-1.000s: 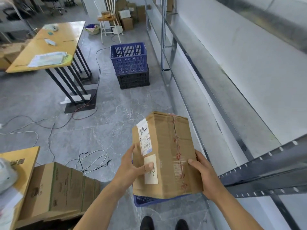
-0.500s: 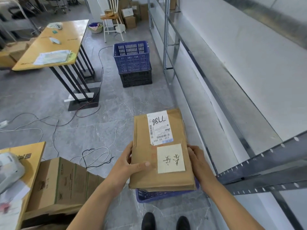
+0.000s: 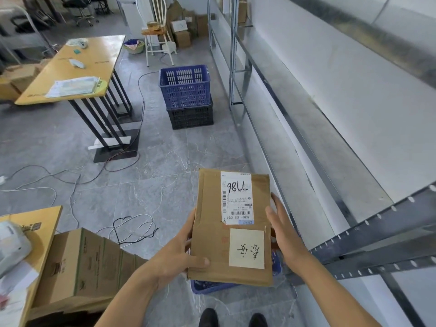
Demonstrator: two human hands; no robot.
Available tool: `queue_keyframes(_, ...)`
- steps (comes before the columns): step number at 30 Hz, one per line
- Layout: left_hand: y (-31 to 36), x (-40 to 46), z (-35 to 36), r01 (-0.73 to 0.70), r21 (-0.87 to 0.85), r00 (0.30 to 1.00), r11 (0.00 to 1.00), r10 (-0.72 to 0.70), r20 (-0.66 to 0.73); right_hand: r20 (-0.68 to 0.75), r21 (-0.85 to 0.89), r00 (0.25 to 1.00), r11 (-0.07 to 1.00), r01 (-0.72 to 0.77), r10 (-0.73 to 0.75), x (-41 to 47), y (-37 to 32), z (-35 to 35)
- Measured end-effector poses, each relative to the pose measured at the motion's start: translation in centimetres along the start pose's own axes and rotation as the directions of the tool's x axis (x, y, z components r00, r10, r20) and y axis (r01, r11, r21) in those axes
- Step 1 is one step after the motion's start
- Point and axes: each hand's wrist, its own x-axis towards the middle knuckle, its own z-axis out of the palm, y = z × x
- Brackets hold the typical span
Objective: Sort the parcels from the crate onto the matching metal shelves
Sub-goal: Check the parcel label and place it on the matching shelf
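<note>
A flat brown cardboard parcel (image 3: 212, 232) lies level between my hands, label side up, with a white shipping label marked in black pen and a cream note with handwriting. My left hand (image 3: 179, 258) grips its left edge, thumb on top. My right hand (image 3: 282, 227) presses flat against its right edge. Beneath the parcel a blue crate (image 3: 205, 285) shows only at its near rim, its contents hidden. The metal shelves (image 3: 306, 128) run along the wall on the right, their grey decks bare here.
A blue crate stacked on a black crate (image 3: 186, 90) stands on the floor ahead. A yellow table (image 3: 77, 67) is at the left, cables (image 3: 132, 227) trail over the tiles, and a large cardboard box (image 3: 80, 265) sits at lower left. My shoes (image 3: 232, 319) are below.
The parcel was turned from standing on edge to lying flat with its labels up, and it now sits slightly higher and further right. My right hand slid along its right edge.
</note>
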Motion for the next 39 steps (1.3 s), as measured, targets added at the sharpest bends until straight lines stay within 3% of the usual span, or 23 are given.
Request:
queue_keyframes(3,-0.3,0.1,-0.3,-0.04,0.042,0.999,0.998,0.04,-0.01,0.024,-0.021,1.0,1.0,-0.001,0.001,0.4,-0.7,-0.9)
queue_keyframes(10,-0.1,0.3,-0.8,-0.067,0.084,0.996,0.994,0.072,-0.055,0.029,0.195,0.998,0.979,-0.054,0.049,0.5,-3.5,-1.2)
queue_keyframes(17,0.1,0.1,-1.9,-0.055,0.17,0.996,0.984,0.066,-0.055,0.043,0.075,0.997,0.994,-0.073,0.07,1.1,-4.8,-2.1)
queue_keyframes(21,1.5,0.1,-3.1,-0.041,0.147,0.973,0.988,0.073,-0.218,-0.044,0.168,0.997,0.985,-0.049,0.057,1.4,-4.6,-2.6)
queue_keyframes(24,2.7,0.5,-3.0,-0.106,0.034,0.91,0.994,0.111,-0.4,-0.063,0.27,0.996,0.962,-0.051,0.07,1.4,-4.4,-2.5)
queue_keyframes(31,3.9,1.7,-2.6,-0.193,-0.18,0.795,0.965,0.046,-0.605,-0.056,0.243,0.995,0.968,-0.063,0.079,1.3,-4.5,-1.8)
queue_keyframes(33,4.6,1.7,-2.3,-0.199,-0.175,0.808,0.964,0.06,-0.586,-0.02,0.108,0.996,0.991,-0.08,0.083,1.1,-4.5,-2.1)
queue_keyframes(36,5.6,1.5,-2.0,-0.134,-0.214,0.889,0.968,0.021,-0.458,0.099,-0.185,0.991,0.98,-0.073,0.093,0.5,-4.8,-2.0)
queue_keyframes(39,6.0,1.3,-2.4,-0.017,-0.223,0.943,0.975,-0.059,-0.328,0.117,-0.162,0.992,0.986,-0.034,0.053,0.7,-4.6,-1.9)
